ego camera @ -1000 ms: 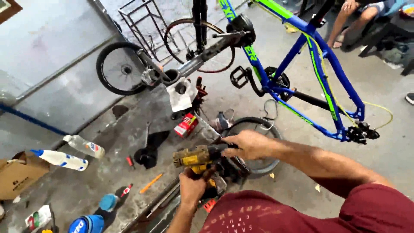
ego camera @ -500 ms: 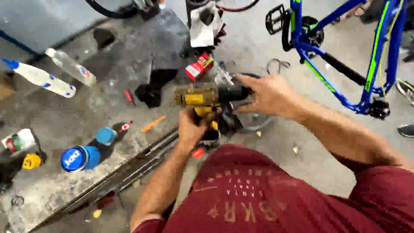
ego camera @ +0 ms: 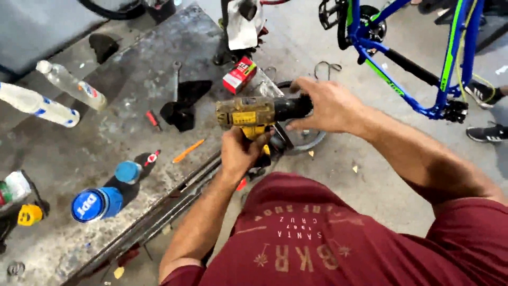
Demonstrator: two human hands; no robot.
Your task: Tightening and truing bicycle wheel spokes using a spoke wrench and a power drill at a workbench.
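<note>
A worn yellow and black cordless drill (ego camera: 248,112) is held level over the edge of a grey metal workbench (ego camera: 127,95). My left hand (ego camera: 241,153) grips the drill's handle from below. My right hand (ego camera: 323,105) is wrapped around the black chuck at the drill's front end. Under the drill lies a dark round metal part (ego camera: 304,140) on the floor, partly hidden by my hands.
On the bench lie two plastic bottles (ego camera: 69,85), a blue can (ego camera: 95,204), a blue cap (ego camera: 128,172), a small red box (ego camera: 239,74), a wrench (ego camera: 175,79) and an orange stick (ego camera: 188,151). A blue bicycle (ego camera: 423,63) stands at the right, with someone's black shoe (ego camera: 487,132) nearby.
The view has dipped and closed in on the bench. Both hands have kept their hold on the drill, which stays level over the bench edge.
</note>
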